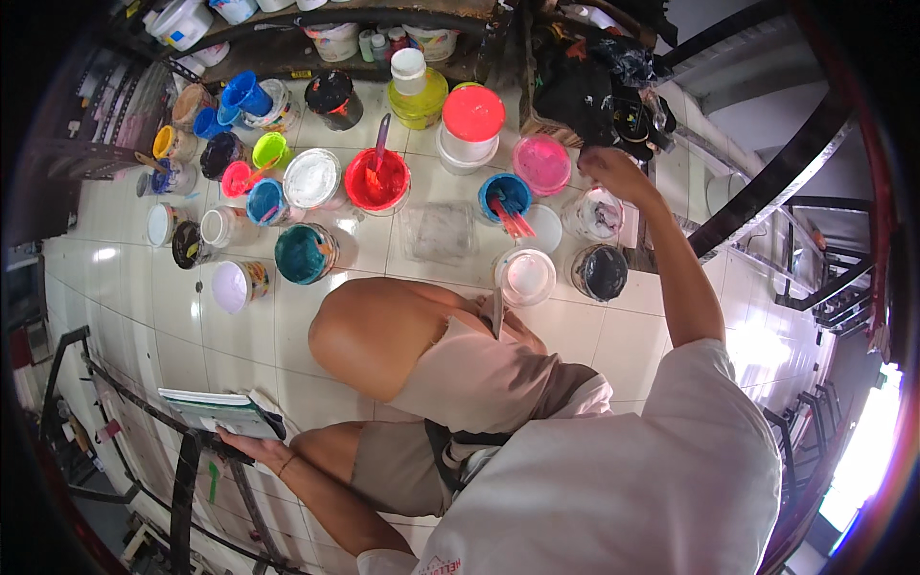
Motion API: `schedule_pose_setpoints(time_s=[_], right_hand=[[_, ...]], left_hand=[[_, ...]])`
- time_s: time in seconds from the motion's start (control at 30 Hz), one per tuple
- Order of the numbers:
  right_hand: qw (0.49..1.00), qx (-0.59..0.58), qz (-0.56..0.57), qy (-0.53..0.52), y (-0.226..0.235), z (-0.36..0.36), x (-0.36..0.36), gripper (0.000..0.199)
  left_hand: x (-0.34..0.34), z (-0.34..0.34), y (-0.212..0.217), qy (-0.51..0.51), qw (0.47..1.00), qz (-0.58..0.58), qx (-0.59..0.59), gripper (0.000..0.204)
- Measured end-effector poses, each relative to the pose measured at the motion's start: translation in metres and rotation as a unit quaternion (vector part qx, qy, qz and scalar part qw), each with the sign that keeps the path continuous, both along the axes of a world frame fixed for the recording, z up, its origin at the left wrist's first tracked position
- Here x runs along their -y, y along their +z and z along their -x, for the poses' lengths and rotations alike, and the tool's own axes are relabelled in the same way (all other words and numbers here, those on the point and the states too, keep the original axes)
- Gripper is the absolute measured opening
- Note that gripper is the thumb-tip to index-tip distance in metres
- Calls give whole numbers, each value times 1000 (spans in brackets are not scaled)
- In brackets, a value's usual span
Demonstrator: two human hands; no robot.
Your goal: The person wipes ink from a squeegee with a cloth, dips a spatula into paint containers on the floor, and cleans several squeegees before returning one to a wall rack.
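My left hand is closed on the edge of a flat, layered white-and-green thing, like a thick pad, held low at the left beside a black metal frame. My right arm stretches far forward. At its end my right hand has its fingers curled downward, and what they hold, if anything, is hidden. Below that hand is a tub of white and grey paint. To its left stands a tub of pink paint, and just beyond it is a heap of black plastic.
Many open paint tubs stand on the tiled floor: red, teal, white and black. A spatula leans in the red one. A clear plastic lid lies before my knees. Black metal frames stand at the right.
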State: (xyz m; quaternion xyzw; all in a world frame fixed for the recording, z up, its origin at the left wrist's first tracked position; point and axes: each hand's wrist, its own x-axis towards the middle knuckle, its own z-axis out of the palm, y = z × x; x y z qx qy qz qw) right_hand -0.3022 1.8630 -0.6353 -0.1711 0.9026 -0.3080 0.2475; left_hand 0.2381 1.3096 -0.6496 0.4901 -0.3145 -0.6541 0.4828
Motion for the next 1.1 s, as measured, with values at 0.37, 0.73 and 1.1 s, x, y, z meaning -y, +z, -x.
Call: schedule_pose_setpoints(time_s=[0.37,0.73,1.1], right_hand=[[857,470,-205,46,-79,-193,-46,45],[758,490,210,-376,-133,-254,-17,41],[743,451,275,-411,-164,-254,-20,49]], left_hand=[[7,-12,-5,-10,1000,27,9,52],[-6,19,4,20,998,9,66,58],[-4,14,-6,1,1000,-19,-3,57]])
